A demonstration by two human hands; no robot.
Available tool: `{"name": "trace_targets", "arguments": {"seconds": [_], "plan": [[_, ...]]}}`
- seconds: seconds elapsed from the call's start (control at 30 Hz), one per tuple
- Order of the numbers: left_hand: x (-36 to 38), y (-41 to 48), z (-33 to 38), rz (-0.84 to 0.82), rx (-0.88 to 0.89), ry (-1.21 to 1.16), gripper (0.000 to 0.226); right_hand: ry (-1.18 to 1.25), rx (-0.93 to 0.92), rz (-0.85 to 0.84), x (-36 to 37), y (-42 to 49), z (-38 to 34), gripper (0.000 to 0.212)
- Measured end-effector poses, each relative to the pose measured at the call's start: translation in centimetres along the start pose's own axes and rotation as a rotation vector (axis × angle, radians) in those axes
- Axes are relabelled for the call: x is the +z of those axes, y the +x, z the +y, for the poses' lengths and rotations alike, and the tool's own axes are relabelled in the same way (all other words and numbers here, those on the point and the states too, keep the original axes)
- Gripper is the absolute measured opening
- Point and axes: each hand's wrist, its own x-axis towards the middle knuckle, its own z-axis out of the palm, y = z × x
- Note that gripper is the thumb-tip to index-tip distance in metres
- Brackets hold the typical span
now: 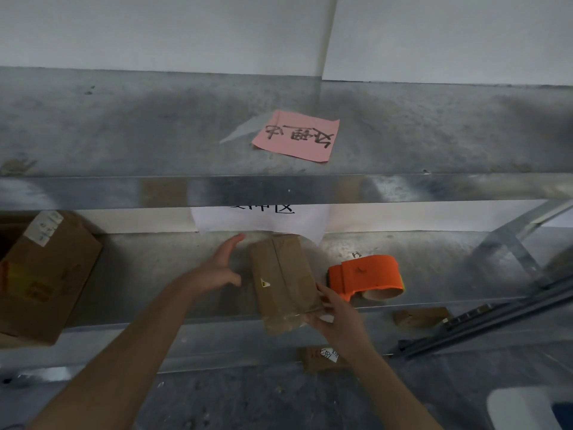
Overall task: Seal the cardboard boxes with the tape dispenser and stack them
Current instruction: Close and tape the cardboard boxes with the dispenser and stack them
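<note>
on the lower metal shelf (pixel 434 268), a large cardboard box (pixel 46 274) sits at the left end. a small cardboard box (pixel 283 280) lies in the middle, its near end overhanging the front edge. just right of it, apart from it, rests the orange tape dispenser (pixel 366 276). the right hand (pixel 338 315) grasps the small box's near right corner, fingers curled round it. the left hand (pixel 221 265) hovers just beside the box's left side, fingers released and spread, holding nothing.

i judge the step to be settling this box for sealing; whether its seam already carries tape is hard to tell. the next move likely calls for the left hand to steady the box while the right reaches for the dispenser.

counted: one large box, one small box, one brown parcel (pixel 421 318) and one labelled parcel (pixel 322 356) lower down, one dispenser, one pink note (pixel 296 136), one white sign (pixel 260 218).
</note>
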Motion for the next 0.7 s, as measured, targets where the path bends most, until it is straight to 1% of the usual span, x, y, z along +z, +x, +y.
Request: {"name": "trace_targets", "arguments": {"seconds": [0.07,0.1,0.13,0.17,0.23,0.33,0.4,0.47,0.5,0.57,0.63,0.7], "plan": [[-0.1,1.3,0.2,-0.118,-0.014,0.033,0.103,0.075,0.046,-0.006,0.6,-0.5,-0.2,0.064],[0.1,1.7,-0.1,-0.152,-0.011,0.012,0.106,0.082,0.06,-0.005,0.8,-0.5,-0.3,0.064],[0.3,1.8,-0.5,-0.164,-0.003,-0.025,0.108,0.09,0.067,0.003,1.1,-0.5,-0.4,0.064],[0.4,1.6,-1.2,-0.141,0.01,-0.049,0.108,0.082,0.074,0.013,1.2,-0.4,-0.5,0.064],[0.8,0.1,-2.7,-0.024,0.055,-0.034,0.11,0.091,0.095,0.042,1.5,-0.1,-0.5,0.063],[2.0,-3.3,-5.1,0.227,0.05,0.011,0.121,0.087,0.144,0.1,1.9,0.3,-1.3,0.062],[3.6,-5.1,-6.3,0.4,0.046,-0.031,0.112,0.055,0.189,0.199,2.2,0.6,-2.2,0.061],[5.6,-6.1,-6.3,0.522,0.042,-0.123,0.093,0.035,0.253,0.267,3.1,0.5,-2.7,0.057],[6.6,-6.4,-5.9,0.569,0.038,-0.175,0.085,0.071,0.293,0.263,3.7,0.3,-3.1,0.055],[8.6,-6.7,-5.2,0.678,0.04,-0.206,0.077,0.186,0.33,0.212,5.0,-0.4,-3.7,0.058],[10.2,-6.7,-4.9,0.76,0.008,-0.172,0.076,0.216,0.276,0.166,5.7,-0.6,-4.2,0.068],[11.6,-7.4,-4.6,0.789,-0.048,-0.137,0.07,0.187,0.251,0.165,5.6,-0.3,-4.5,0.079]]}}
